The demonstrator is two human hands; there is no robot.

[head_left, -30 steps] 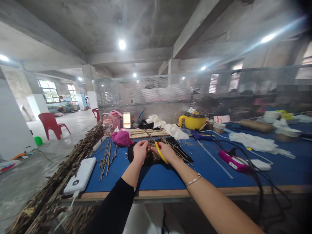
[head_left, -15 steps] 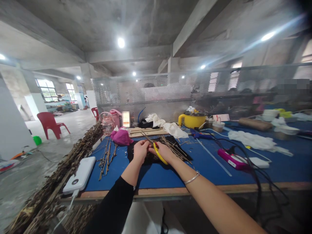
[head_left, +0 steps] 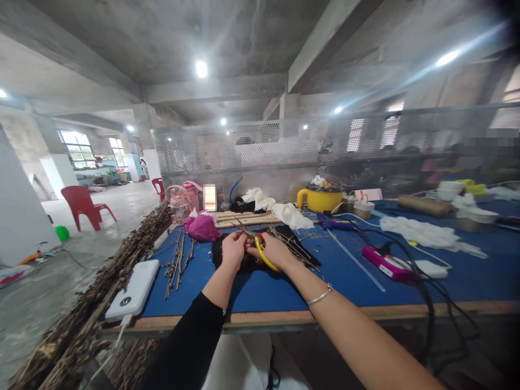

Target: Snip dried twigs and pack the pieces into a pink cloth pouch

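My right hand (head_left: 276, 251) is closed around a pair of scissors with yellow handles (head_left: 264, 259). Their dark blades (head_left: 244, 228) point away to the left, just above the fingers of my left hand (head_left: 233, 251). That hand is pinched closed close to my right fingertips; what it grips is too small and covered to make out. Both hands are over a black cloth (head_left: 219, 253) on the blue table top (head_left: 195, 295). Thin dry stems (head_left: 293, 248) lie on the cloth's right side, and several knobbly twigs (head_left: 175, 265) lie to the left.
A white power bank (head_left: 136, 287) with a cable lies at the left edge, beside a long heap of dried plants (head_left: 109, 271). Behind are a purple bag (head_left: 202, 226), wooden sticks (head_left: 227, 218) and a yellow pot (head_left: 323, 200). A glue gun (head_left: 335, 223), magenta box (head_left: 385, 264) and cables occupy the right.
The scissors have turned slightly, with their blade tips a little further left and up. Both hands stay almost in the same place.
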